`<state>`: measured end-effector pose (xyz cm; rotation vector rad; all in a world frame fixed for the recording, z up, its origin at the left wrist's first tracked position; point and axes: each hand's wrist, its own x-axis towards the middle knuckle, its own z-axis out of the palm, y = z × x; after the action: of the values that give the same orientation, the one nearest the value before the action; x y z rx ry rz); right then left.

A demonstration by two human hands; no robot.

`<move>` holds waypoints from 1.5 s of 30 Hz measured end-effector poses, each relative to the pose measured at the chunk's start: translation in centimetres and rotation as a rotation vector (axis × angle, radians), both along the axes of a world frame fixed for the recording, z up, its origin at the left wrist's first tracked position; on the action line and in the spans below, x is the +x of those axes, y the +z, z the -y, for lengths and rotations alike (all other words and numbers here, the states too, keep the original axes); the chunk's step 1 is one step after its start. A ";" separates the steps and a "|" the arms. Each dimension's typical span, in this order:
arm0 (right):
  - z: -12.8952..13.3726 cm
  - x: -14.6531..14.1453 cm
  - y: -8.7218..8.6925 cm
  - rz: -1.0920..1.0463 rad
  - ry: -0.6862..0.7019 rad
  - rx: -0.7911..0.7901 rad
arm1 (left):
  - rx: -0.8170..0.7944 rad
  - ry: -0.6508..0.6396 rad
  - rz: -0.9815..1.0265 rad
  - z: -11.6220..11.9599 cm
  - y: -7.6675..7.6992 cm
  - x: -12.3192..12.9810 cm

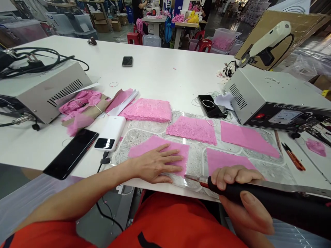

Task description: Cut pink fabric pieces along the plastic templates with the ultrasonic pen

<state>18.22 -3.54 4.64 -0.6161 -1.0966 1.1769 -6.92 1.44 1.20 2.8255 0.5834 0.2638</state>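
My left hand (pixel 157 163) lies flat with fingers spread on a pink fabric piece (pixel 144 148), pressing it against the clear patterned mat (pixel 195 162). In my right hand (pixel 240 186) is a black-handled tool with a thin metal tip (pixel 258 194); its tip points left and meets the lower right corner of that piece, though contact is hard to confirm. More pink pieces lie on the mat: a plain one (pixel 224 160) above my right hand, a lace one (pixel 193 129) in the middle and a plain one (pixel 248 137) at the right. Behind them rests a stack of pink lace (pixel 148 109).
Grey metal boxes stand left (pixel 43 89) and right (pixel 274 93), the right one with a meter. A black phone (pixel 71 153), a white power bank (pixel 111 132), another phone (pixel 210 106) and orange-handled tweezers (pixel 293 156) lie around the mat. People stand at far tables.
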 end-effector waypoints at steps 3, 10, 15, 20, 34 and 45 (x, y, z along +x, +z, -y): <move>-0.1 -0.2 0.3 0.018 0.008 0.015 | -0.015 0.002 -0.005 0.0 0.2 0.0; -0.1 0.1 0.4 0.034 -0.011 -0.033 | -0.035 0.145 0.035 0.4 2.1 -3.1; -1.1 -0.1 0.4 0.014 -0.043 -0.007 | -0.032 0.324 -0.020 1.2 2.7 -7.3; -2.4 -2.1 0.7 -0.005 -0.046 -0.012 | -0.054 0.402 -0.031 1.5 2.1 -9.0; -3.4 -9.0 0.5 0.006 0.112 -0.003 | -0.127 0.556 0.001 -0.4 2.2 -8.1; -4.1 -13.5 0.7 0.001 0.153 0.077 | -0.194 0.610 -0.002 -2.5 2.5 -7.3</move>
<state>4.70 0.54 5.34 -0.4797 -1.2014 1.2591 -14.22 3.94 3.69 2.3932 1.3808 0.2895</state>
